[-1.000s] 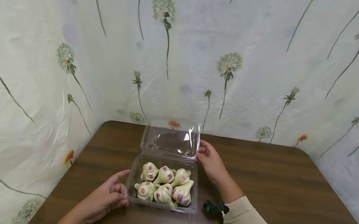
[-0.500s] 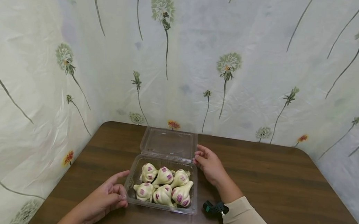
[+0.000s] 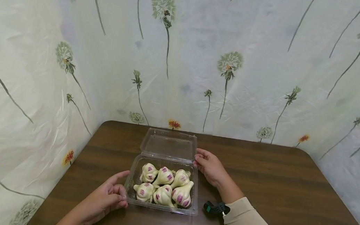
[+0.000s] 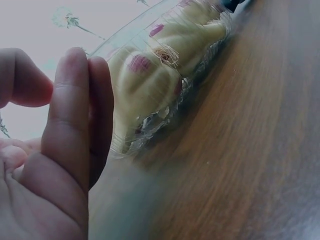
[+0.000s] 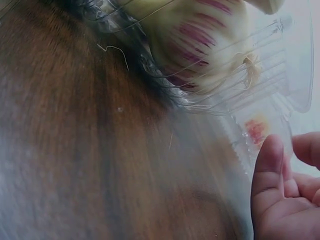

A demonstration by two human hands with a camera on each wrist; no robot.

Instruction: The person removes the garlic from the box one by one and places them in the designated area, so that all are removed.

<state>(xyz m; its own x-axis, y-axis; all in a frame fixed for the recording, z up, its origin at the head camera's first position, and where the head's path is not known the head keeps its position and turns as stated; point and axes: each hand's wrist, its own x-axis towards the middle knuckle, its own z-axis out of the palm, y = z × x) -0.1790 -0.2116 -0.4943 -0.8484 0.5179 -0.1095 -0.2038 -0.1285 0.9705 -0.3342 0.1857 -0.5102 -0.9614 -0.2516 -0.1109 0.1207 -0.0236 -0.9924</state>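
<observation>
A clear plastic clamshell container (image 3: 160, 207) sits on the table with several garlic bulbs (image 3: 164, 176), cream with purple streaks, in its base. Its hinged lid (image 3: 169, 146) lies folded back toward the wall. At the base's front left corner, my left hand (image 3: 106, 196) pinches the rim between thumb and curled fingers, the index finger stretched along the side. My right hand (image 3: 211, 167) holds the lid's right edge near the hinge between thumb and fingers. Garlic bulbs (image 4: 142, 85) show through the clear wall in the left wrist view, and another bulb (image 5: 205, 45) in the right wrist view.
The dark brown wooden table (image 3: 275, 182) has rounded far corners. Behind and to the left hangs a pale sheet (image 3: 190, 57) printed with dandelions. A black strap (image 3: 215, 208) is on the right wrist, beside a beige sleeve (image 3: 251, 220).
The lid has swung back and down from a raised tilt to lie flatter. My right hand has moved slightly down with it; my left hand stays at the rim.
</observation>
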